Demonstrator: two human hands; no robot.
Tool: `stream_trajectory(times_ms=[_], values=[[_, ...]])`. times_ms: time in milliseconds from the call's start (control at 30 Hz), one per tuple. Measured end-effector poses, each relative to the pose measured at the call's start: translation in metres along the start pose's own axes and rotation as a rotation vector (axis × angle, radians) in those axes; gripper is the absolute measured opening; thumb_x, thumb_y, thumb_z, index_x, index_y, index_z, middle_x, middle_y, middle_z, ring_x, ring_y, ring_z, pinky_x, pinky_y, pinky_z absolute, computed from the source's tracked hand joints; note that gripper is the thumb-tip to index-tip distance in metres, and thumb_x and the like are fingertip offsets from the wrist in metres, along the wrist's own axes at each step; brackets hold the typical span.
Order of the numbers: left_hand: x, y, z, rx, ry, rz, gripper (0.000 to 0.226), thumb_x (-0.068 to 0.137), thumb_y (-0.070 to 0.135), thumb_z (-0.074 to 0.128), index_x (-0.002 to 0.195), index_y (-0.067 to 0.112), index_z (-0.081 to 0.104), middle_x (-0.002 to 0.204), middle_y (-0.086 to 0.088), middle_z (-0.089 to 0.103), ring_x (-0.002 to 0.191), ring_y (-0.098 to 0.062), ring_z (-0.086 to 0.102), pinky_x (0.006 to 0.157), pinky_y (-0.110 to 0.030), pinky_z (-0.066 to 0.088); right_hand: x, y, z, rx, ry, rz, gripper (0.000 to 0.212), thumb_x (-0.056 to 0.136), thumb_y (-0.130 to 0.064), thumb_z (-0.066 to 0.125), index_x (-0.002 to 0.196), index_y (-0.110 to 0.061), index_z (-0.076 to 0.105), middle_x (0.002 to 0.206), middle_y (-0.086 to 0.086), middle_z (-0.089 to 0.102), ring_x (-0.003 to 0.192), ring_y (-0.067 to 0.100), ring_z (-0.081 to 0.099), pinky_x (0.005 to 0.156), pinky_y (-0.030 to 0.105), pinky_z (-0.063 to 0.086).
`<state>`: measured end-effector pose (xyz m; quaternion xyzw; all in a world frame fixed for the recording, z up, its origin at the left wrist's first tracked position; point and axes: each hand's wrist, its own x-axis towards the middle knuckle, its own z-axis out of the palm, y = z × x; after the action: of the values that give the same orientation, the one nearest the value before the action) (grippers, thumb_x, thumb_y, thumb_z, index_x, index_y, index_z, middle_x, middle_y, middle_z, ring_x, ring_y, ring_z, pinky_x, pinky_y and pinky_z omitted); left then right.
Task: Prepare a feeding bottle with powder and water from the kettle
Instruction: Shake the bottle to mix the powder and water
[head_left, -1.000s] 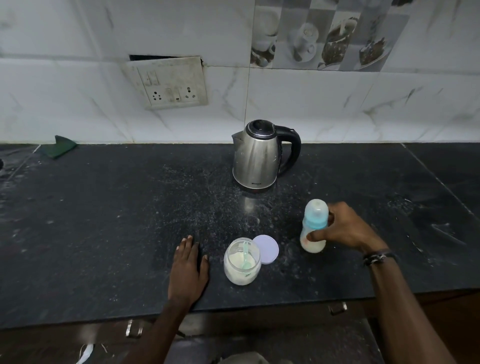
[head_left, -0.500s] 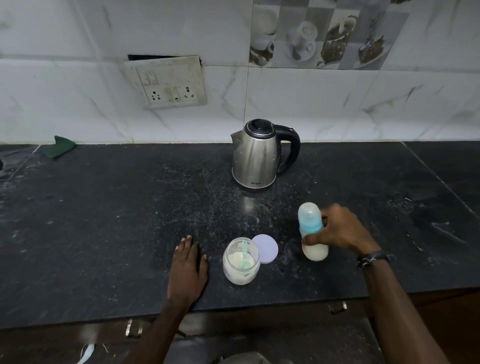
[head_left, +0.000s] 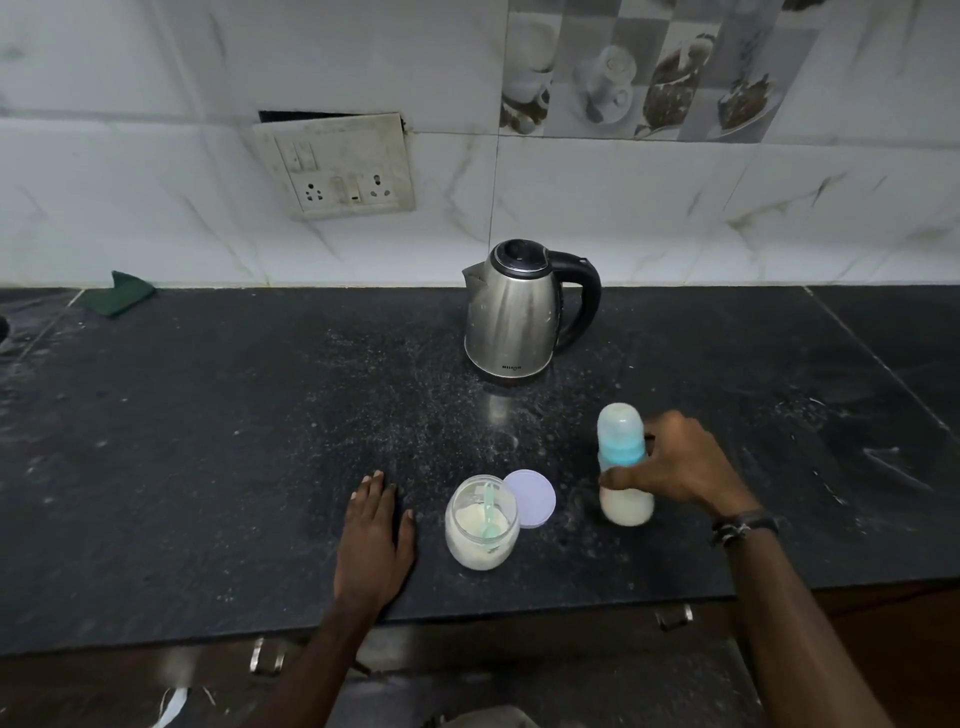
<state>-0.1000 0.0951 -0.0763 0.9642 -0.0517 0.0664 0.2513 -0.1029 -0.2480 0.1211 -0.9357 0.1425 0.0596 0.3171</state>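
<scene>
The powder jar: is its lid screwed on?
No, the powder jar stands open with a scoop inside, and its lid lies on the counter beside it.

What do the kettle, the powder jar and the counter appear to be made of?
Kettle: brushed metal body, likely stainless steel, with streaky reflections; glossy black handle and lid, probably plastic.
Powder jar: clear, powder and scoop visible through the wall; glass or plastic, cannot tell.
Counter: dark polished stone, seemingly granite, with a seam at right and a faint reflection.

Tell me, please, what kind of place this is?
Most likely a home kitchen: a dark stone counter against a tiled wall, an electric kettle near a wall socket panel.
</scene>
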Motion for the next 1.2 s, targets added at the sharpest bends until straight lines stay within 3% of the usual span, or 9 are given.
stream_trajectory(times_ms=[100,200,333,433,567,700,900,1033,1200], values=[[0.002,0.001,0.000,0.003,-0.007,-0.001,0.061,0.095,0.041,0.034,0.131,-0.001,0.059,0.150,-0.020,0.045,0.141,-0.033,0.039,0.119,-0.044,0.027,-0.001,0.000,0.000,0.078,0.055,-0.058,0.031,0.062,-0.025,0.090,0.084,-0.023,0.069,0.088,-0.004,0.073,0.082,0.011,0.069,0.069,0.027,0.054],[0.000,0.001,0.000,0.004,-0.013,-0.005,0.061,0.095,0.042,0.033,0.131,-0.001,0.058,0.150,-0.020,0.045,0.141,-0.033,0.039,0.120,-0.044,0.026,-0.002,-0.003,-0.001,-0.040,0.078,0.043,0.043,0.056,-0.044,0.088,0.087,-0.022,0.068,0.085,-0.003,0.069,0.077,0.015,0.065,0.065,0.032,0.050],[0.001,0.002,-0.002,0.006,-0.015,-0.005,0.061,0.096,0.041,0.034,0.131,-0.002,0.058,0.150,-0.020,0.045,0.141,-0.033,0.039,0.119,-0.044,0.027,-0.004,-0.003,0.004,0.094,0.064,-0.026,0.032,0.063,-0.032,0.089,0.087,-0.024,0.069,0.091,-0.002,0.073,0.081,0.009,0.068,0.069,0.028,0.055],[0.000,0.002,-0.002,0.009,-0.017,-0.004,0.061,0.096,0.041,0.033,0.131,-0.002,0.059,0.149,-0.020,0.046,0.140,-0.033,0.040,0.119,-0.044,0.027,-0.001,-0.005,0.005,-0.059,0.092,0.037,0.046,0.057,-0.047,0.087,0.090,-0.020,0.069,0.088,0.000,0.070,0.080,0.018,0.066,0.069,0.036,0.055],[0.000,0.002,-0.002,-0.003,-0.005,-0.001,0.061,0.096,0.042,0.033,0.131,-0.001,0.058,0.150,-0.019,0.045,0.141,-0.032,0.039,0.120,-0.043,0.025,-0.005,-0.007,0.004,0.070,0.037,-0.013,0.031,0.061,-0.036,0.088,0.082,-0.026,0.068,0.090,-0.001,0.073,0.081,0.011,0.068,0.076,0.037,0.058],[-0.001,0.002,-0.002,-0.008,-0.009,-0.003,0.061,0.096,0.043,0.033,0.132,0.000,0.058,0.151,-0.019,0.044,0.142,-0.032,0.037,0.121,-0.042,0.024,-0.002,-0.004,0.000,-0.104,0.067,0.039,0.046,0.051,-0.056,0.083,0.079,-0.022,0.068,0.079,-0.002,0.069,0.074,0.017,0.066,0.067,0.040,0.057],[0.000,0.002,-0.002,-0.009,-0.011,0.001,0.061,0.096,0.042,0.034,0.131,-0.001,0.058,0.150,-0.019,0.044,0.142,-0.032,0.038,0.120,-0.043,0.024,-0.002,-0.003,-0.004,0.222,0.010,-0.025,0.034,0.063,-0.028,0.089,0.089,-0.021,0.069,0.092,-0.003,0.073,0.084,0.011,0.069,0.074,0.036,0.058],[0.000,0.001,-0.002,-0.011,-0.007,0.002,0.061,0.096,0.042,0.033,0.132,-0.001,0.058,0.151,-0.019,0.044,0.142,-0.032,0.037,0.120,-0.043,0.025,-0.001,0.000,-0.004,-0.040,0.059,0.038,0.044,0.057,-0.045,0.087,0.089,-0.021,0.069,0.088,-0.002,0.070,0.082,0.017,0.068,0.074,0.043,0.058],[0.000,-0.001,0.000,-0.013,-0.008,0.003,0.059,0.096,0.041,0.035,0.130,-0.001,0.059,0.149,-0.020,0.045,0.141,-0.033,0.039,0.120,-0.045,0.027,0.002,0.002,-0.007,0.103,-0.032,0.015,0.034,0.060,-0.032,0.089,0.086,-0.022,0.070,0.090,-0.002,0.073,0.082,0.012,0.069,0.075,0.038,0.058]])
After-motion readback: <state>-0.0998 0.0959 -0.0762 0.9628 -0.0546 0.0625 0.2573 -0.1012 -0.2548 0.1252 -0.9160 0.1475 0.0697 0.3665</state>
